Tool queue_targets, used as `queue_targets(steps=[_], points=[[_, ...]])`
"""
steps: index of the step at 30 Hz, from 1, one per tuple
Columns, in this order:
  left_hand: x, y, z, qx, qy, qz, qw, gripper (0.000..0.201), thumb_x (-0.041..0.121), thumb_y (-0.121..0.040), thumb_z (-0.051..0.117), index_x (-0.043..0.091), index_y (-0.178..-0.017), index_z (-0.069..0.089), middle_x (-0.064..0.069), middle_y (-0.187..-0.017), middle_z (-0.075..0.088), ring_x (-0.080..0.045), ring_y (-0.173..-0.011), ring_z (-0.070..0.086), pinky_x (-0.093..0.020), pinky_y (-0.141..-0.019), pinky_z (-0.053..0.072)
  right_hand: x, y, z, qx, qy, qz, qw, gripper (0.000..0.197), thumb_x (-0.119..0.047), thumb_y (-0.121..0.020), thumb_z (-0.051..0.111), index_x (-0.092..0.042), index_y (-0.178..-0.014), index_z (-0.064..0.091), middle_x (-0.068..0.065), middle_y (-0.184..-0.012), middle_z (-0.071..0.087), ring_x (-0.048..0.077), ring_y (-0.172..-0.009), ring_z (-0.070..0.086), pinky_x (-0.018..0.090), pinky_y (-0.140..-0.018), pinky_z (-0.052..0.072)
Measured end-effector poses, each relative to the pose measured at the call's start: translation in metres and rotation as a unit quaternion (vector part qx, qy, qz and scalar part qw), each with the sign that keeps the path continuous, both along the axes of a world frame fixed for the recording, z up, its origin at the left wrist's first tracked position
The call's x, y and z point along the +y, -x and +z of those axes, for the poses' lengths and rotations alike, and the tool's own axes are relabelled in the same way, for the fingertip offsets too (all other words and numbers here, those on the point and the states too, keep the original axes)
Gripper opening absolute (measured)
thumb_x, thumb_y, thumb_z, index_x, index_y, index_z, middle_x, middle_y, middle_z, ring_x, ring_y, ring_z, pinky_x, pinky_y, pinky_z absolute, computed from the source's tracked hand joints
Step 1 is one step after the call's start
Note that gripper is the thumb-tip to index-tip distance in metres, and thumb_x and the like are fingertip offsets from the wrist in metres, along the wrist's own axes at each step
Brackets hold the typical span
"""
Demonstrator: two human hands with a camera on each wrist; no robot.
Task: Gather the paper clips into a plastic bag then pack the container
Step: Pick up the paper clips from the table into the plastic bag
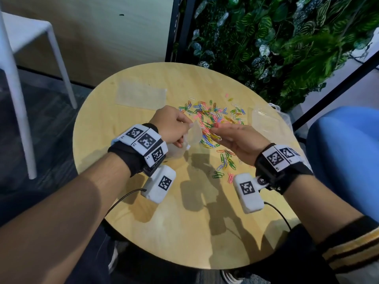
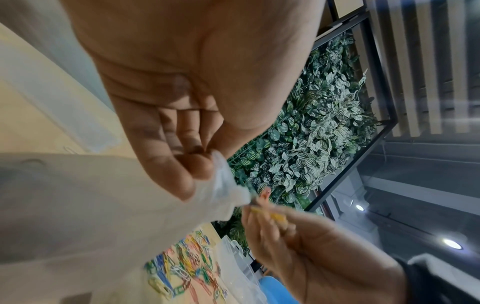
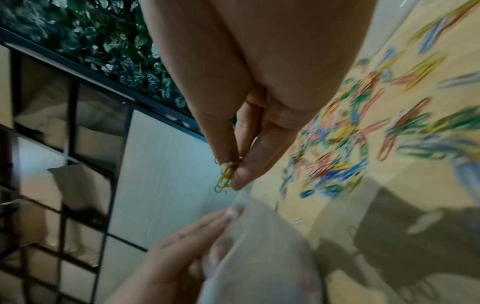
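Coloured paper clips (image 1: 213, 117) lie scattered over the far middle of the round wooden table (image 1: 184, 232). My left hand (image 1: 174, 128) pinches the rim of a clear plastic bag (image 1: 192, 136), which hangs above the table; the bag (image 2: 91, 205) fills the lower left of the left wrist view. My right hand (image 1: 231, 136) pinches a small bunch of paper clips (image 3: 224, 176) at its fingertips, right beside the bag's mouth (image 3: 246, 216). A clear plastic container (image 1: 268, 119) stands open at the table's right edge.
A second flat plastic bag (image 1: 141, 96) lies at the table's far left. A white chair (image 1: 24, 58) stands at the left, a blue seat (image 1: 346, 150) at the right. A wall of green leaves (image 1: 276, 37) rises behind the table.
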State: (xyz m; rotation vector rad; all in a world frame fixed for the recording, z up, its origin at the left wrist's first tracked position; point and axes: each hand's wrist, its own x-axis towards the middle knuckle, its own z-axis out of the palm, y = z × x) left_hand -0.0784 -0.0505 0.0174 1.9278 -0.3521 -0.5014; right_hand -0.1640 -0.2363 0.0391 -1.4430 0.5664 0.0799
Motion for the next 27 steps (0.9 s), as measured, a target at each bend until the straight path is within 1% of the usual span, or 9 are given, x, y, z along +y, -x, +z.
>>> queue_targets(steps=[4,8,13,16,18,21,23,25,27], points=[[-0.005,0.006,-0.001,0.002,0.008,-0.004,1.000,0.017,0.009,-0.094,0.057,0.010,-0.099,0.073,-0.011,-0.062,0.067,-0.021,-0.047,0.066,-0.031,-0.056,0.061,0.024,-0.007,0.000,-0.019,-0.003,0.029,0.999,0.013,0.008,-0.082,0.067,0.008,-0.095,0.068,0.011,-0.090,0.070,0.017,-0.080,0.067,0.022,-0.075,0.060],[-0.007,0.011,-0.002,0.007,0.030,-0.009,0.999,0.018,0.010,-0.095,0.057,0.012,-0.099,0.075,-0.010,-0.058,0.066,-0.021,-0.048,0.064,-0.033,-0.061,0.062,0.033,-0.010,-0.012,-0.004,0.104,0.022,0.994,0.006,0.005,-0.082,0.070,0.007,-0.088,0.071,0.018,-0.088,0.070,0.022,-0.074,0.068,0.026,-0.076,0.061],[-0.010,0.015,-0.004,0.009,0.051,-0.015,0.999,0.016,0.013,-0.097,0.059,0.010,-0.105,0.073,-0.015,-0.064,0.067,-0.027,-0.055,0.065,-0.039,-0.067,0.062,0.038,-0.017,-0.017,0.019,0.176,0.014,0.984,0.023,0.016,-0.085,0.056,0.010,-0.104,0.067,0.018,-0.091,0.067,0.017,-0.067,0.067,0.026,-0.072,0.061],[-0.011,0.013,-0.004,0.010,0.048,-0.013,0.999,0.018,0.011,-0.097,0.058,0.009,-0.106,0.073,-0.012,-0.061,0.066,-0.024,-0.053,0.063,-0.036,-0.065,0.062,0.036,-0.015,-0.013,0.018,0.211,0.035,0.977,0.020,0.013,-0.082,0.064,0.010,-0.102,0.069,0.019,-0.084,0.069,0.021,-0.066,0.070,0.030,-0.072,0.062],[-0.010,0.014,-0.003,0.011,0.048,-0.016,0.999,0.019,0.008,-0.097,0.057,0.010,-0.104,0.074,-0.009,-0.060,0.065,-0.023,-0.053,0.063,-0.034,-0.063,0.061,0.034,-0.012,-0.010,0.016,0.295,0.059,0.954,0.012,0.005,-0.077,0.075,0.005,-0.089,0.073,0.015,-0.074,0.072,0.022,-0.063,0.073,0.029,-0.067,0.062],[-0.011,0.017,-0.006,0.020,0.053,-0.033,0.998,0.019,0.007,-0.096,0.057,0.013,-0.100,0.074,-0.010,-0.061,0.067,-0.025,-0.056,0.065,-0.038,-0.067,0.062,0.033,-0.008,-0.009,-0.006,0.441,0.116,0.890,0.003,-0.005,-0.074,0.078,-0.006,-0.074,0.075,0.002,-0.061,0.070,0.000,-0.047,0.064,0.010,-0.050,0.048],[-0.011,0.019,-0.007,0.022,0.052,-0.042,0.997,0.018,0.007,-0.096,0.057,0.014,-0.099,0.074,-0.012,-0.064,0.067,-0.027,-0.058,0.065,-0.041,-0.070,0.062,0.036,-0.005,-0.008,0.000,0.471,0.170,0.866,0.008,-0.005,-0.076,0.073,-0.012,-0.074,0.077,-0.006,-0.057,0.066,-0.007,-0.041,0.055,0.003,-0.046,0.038],[-0.011,0.018,-0.006,0.012,0.047,-0.037,0.998,0.018,0.008,-0.096,0.057,0.014,-0.099,0.074,-0.011,-0.062,0.068,-0.026,-0.057,0.065,-0.039,-0.069,0.062,0.035,-0.002,-0.006,-0.008,0.422,0.185,0.888,0.013,-0.001,-0.079,0.068,-0.010,-0.080,0.077,-0.004,-0.061,0.068,-0.006,-0.047,0.059,0.005,-0.052,0.044],[-0.007,0.016,-0.003,-0.007,0.041,-0.024,0.999,0.019,0.008,-0.097,0.056,0.011,-0.100,0.074,-0.009,-0.061,0.066,-0.024,-0.055,0.064,-0.034,-0.064,0.062,0.027,0.005,-0.004,-0.027,0.339,0.120,0.933,0.012,0.000,-0.084,0.067,-0.005,-0.091,0.076,0.005,-0.070,0.071,0.008,-0.061,0.068,0.020,-0.062,0.057]])
